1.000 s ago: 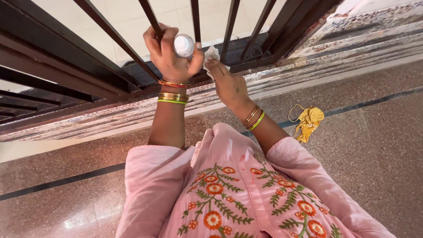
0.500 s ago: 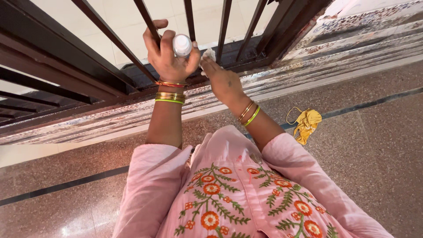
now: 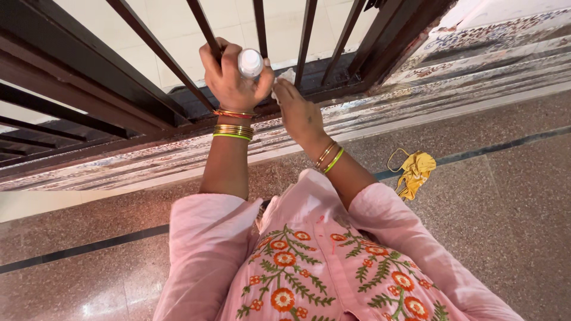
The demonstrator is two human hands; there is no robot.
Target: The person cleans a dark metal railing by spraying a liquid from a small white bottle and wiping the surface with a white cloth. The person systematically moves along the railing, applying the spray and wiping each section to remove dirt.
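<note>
Left hand (image 3: 233, 80) wrapped around a dark metal bar (image 3: 205, 30) of the railing, with a small white bottle (image 3: 250, 62) pinched between thumb and forefinger of that same hand, fingers closed tight on both. Right hand (image 3: 297, 113) just beside it, fingers narrow and bunched on a small white cloth (image 3: 285, 77), pressed against the lower rail (image 3: 333, 89) near the foot of the bars. Likely a light, smooth plastic bottle, rigid enough to take a firm pinch yet slippery at the rounded cap; safer held round the body than by the top, especially while sharing a grip with the bar. Cloth soft and limp, no shape of its own, best gathered into a wad under the fingertips so as to keep pressure on the metal. Railing stiff and fixed, good for bracing. Crumpled yellow cloth (image 3: 413, 169) lying well apart on the speckled stone floor (image 3: 505, 208), to the right of the pink embroidered tunic (image 3: 315, 261).
</note>
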